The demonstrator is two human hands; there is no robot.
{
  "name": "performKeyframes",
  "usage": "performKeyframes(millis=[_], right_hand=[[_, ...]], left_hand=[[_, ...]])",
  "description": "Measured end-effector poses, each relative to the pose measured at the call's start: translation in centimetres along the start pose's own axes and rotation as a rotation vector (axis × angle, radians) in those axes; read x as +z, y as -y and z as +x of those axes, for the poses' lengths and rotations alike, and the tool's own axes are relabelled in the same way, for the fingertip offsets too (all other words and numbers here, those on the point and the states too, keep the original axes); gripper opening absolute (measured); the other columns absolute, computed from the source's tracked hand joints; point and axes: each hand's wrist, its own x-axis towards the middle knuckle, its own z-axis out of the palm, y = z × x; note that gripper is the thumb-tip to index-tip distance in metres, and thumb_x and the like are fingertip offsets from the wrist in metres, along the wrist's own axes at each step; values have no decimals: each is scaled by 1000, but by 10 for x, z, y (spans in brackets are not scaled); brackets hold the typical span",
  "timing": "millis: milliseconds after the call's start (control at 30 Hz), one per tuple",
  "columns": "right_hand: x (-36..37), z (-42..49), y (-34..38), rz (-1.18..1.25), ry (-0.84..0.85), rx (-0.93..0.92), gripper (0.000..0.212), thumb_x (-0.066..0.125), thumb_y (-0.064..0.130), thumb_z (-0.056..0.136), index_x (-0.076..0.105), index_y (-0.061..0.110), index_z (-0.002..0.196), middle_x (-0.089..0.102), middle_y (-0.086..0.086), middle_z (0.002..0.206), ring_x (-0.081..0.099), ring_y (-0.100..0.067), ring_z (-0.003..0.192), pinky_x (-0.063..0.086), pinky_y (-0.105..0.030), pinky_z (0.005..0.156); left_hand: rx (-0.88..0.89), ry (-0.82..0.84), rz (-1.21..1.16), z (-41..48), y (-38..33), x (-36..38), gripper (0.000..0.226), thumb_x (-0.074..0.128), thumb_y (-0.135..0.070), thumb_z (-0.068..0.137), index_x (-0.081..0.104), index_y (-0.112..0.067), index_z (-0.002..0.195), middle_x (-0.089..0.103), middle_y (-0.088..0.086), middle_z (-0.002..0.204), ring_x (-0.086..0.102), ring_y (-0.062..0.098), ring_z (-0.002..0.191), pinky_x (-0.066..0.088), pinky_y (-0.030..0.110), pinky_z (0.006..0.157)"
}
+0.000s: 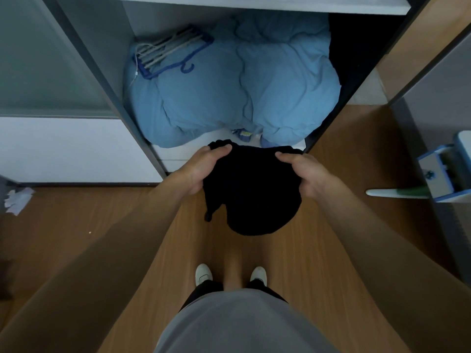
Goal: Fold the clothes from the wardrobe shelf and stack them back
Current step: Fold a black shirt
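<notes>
Hands grip a black garment (251,192) between them, left hand (204,168) and right hand (304,173) at its upper edge.

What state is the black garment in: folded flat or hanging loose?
The black garment hangs loose, not folded. The left hand and right hand grip its upper edge in the air; the cloth droops bunched below them.

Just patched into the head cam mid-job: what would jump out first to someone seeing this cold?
First, the black garment hanging mid-frame above the wooden floor, gripped at its top edge by the left hand and the right hand. Behind it, a bulky light-blue duvet fills the open wardrobe compartment, with a bundle of hangers lying on its upper left.
</notes>
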Motion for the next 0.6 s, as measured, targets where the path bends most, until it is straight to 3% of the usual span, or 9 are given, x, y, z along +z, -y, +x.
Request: performKeyframes(millis=[100,200,333,467,600], right_hand=[[-6,-4,-5,187,164,-75,32,75,30,85,75,12,111,75,-6,111,74,-21,96,60,-29,76],[-9,-11,-17,240,319,-133,41,69,26,90,65,11,129,69,-8,126,67,-24,115,58,-31,87],[2,-12,-22,-25,233,-233,41,70,15,92,61,14,131,72,-8,121,70,-21,109,58,-29,85],[7,-11,-20,-38,122,-232,32,67,13,94,65,11,125,75,-8,111,72,-22,101,60,-28,77],[9,-10,-13,-23,114,-220,27,66,14,95,67,9,122,76,-9,108,73,-23,99,60,-27,73]], left_hand=[[-37,-25,-158,-1,-2,0,23,68,-35,92,76,-14,93,78,6,88,75,19,76,58,25,61],[-109,26,-301,-3,-5,-4,28,69,-38,91,77,-12,96,76,6,88,74,20,74,58,26,60],[-129,62,-265,-2,-5,-7,33,68,-42,91,74,-13,107,76,3,93,73,18,80,59,25,66],[-37,19,-217,0,-4,-16,28,70,-31,91,71,-12,111,77,6,98,75,19,88,59,26,68],[-48,-79,-102,-1,-3,-30,25,65,-28,89,70,-15,109,77,3,91,75,15,76,58,24,61]])
